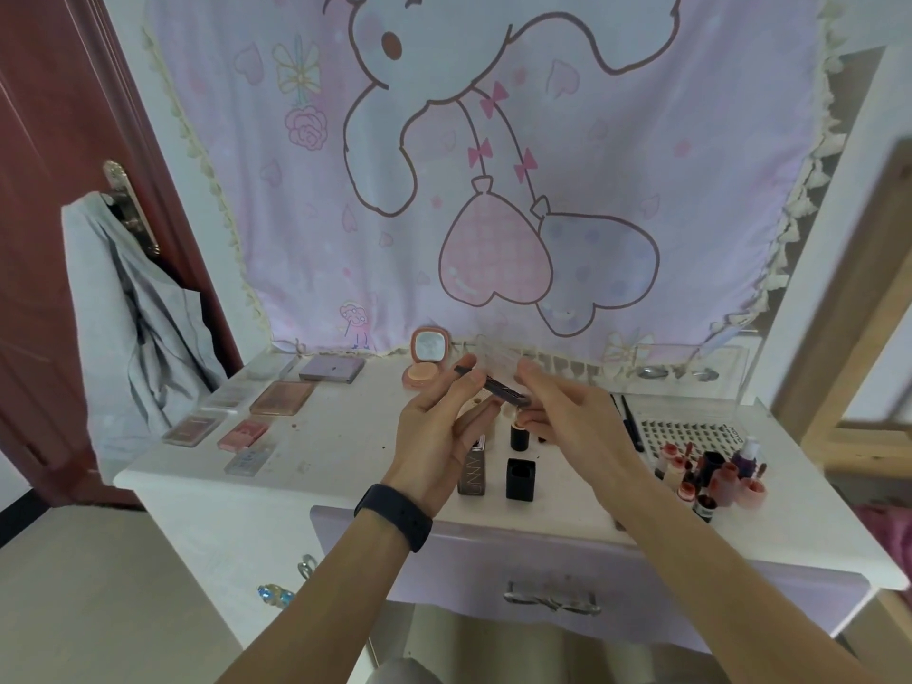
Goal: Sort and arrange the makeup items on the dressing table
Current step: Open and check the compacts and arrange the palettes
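Both hands are raised over the middle of the white dressing table [316, 456]. My left hand [434, 427] and my right hand [567, 412] together grip a slim dark makeup stick [498, 386], one hand at each end. Below them stand a grey-brown tube [472, 469], a black square cap [520, 479] and an open black lipstick [519, 434]. Flat palettes [282, 398] lie in rows at the left. A pink compact [428, 355] stands open at the back. Small lip bottles [710, 478] cluster at the right.
A lash tray [686, 429] and a thin black pencil [630, 419] lie at the right rear. A clear organiser [676, 367] stands against the pink wall cloth. A grey garment [128, 308] hangs on the door at the left. The lilac drawer [552, 570] below is closed.
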A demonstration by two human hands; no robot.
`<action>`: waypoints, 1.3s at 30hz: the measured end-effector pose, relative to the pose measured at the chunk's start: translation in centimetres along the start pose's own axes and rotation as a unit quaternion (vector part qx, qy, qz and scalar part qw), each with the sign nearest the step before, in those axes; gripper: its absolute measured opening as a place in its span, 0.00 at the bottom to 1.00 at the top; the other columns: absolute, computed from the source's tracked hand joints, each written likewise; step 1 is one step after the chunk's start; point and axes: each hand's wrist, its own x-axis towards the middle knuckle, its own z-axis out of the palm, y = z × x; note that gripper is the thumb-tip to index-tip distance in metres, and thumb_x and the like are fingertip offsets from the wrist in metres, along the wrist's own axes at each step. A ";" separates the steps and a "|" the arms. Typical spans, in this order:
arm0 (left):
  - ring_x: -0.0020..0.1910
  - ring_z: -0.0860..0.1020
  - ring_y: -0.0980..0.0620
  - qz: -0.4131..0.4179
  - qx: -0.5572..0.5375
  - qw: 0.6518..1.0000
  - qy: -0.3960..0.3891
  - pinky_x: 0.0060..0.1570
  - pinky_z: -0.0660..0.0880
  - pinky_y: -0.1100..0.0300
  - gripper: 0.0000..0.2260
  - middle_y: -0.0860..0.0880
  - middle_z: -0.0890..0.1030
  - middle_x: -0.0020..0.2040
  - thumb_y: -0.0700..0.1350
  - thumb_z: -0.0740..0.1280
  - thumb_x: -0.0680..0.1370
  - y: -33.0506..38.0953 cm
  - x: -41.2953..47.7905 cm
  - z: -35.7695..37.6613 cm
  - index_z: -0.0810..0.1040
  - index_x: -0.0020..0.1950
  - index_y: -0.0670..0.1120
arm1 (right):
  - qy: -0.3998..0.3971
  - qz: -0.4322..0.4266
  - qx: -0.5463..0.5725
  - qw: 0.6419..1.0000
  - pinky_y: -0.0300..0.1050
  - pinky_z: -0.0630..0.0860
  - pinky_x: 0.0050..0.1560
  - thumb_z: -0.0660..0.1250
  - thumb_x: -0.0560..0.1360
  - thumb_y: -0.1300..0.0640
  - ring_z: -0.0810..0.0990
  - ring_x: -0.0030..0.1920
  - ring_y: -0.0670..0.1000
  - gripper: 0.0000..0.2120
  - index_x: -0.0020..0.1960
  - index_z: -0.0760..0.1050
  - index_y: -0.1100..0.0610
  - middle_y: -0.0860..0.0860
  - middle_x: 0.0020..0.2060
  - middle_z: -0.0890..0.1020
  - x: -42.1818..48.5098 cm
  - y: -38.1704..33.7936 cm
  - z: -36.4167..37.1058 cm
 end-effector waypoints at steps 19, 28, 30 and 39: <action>0.50 0.84 0.55 -0.037 0.303 0.949 -0.074 0.44 0.80 0.65 0.20 0.49 0.81 0.59 0.45 0.75 0.74 3.8 0.6 -0.7 0.76 0.65 0.50 | 0.089 -0.079 -0.040 0.992 0.44 0.83 0.48 0.61 0.83 0.51 0.85 0.38 0.46 0.11 0.52 0.81 0.51 0.51 0.35 0.85 0.9 0.3 -0.1; 0.43 0.72 0.62 0.126 0.703 0.696 -0.078 0.38 0.67 0.68 0.25 0.61 0.70 0.45 0.57 0.75 0.66 5.5 2.2 0.2 0.71 0.61 0.62 | 0.057 -0.131 -0.042 0.989 0.53 0.82 0.54 0.61 0.83 0.47 0.85 0.41 0.45 0.11 0.59 0.80 0.43 0.47 0.37 0.85 1.3 0.4 1.2; 0.42 0.73 0.59 0.142 0.722 0.675 -0.059 0.36 0.66 0.67 0.24 0.60 0.69 0.45 0.60 0.74 0.65 5.4 2.2 0.1 0.71 0.59 0.63 | 0.057 -0.137 -0.056 0.987 0.51 0.82 0.54 0.61 0.82 0.46 0.85 0.42 0.43 0.11 0.60 0.80 0.43 0.46 0.38 0.85 1.3 0.3 1.4; 0.38 0.71 0.68 0.200 0.718 0.667 -0.001 0.31 0.61 0.68 0.17 0.60 0.71 0.38 0.61 0.73 0.62 5.7 2.2 -0.2 0.77 0.46 0.57 | 0.039 -0.201 -0.117 0.972 0.41 0.80 0.45 0.61 0.83 0.52 0.82 0.42 0.40 0.11 0.61 0.80 0.45 0.41 0.40 0.83 1.4 -0.9 1.4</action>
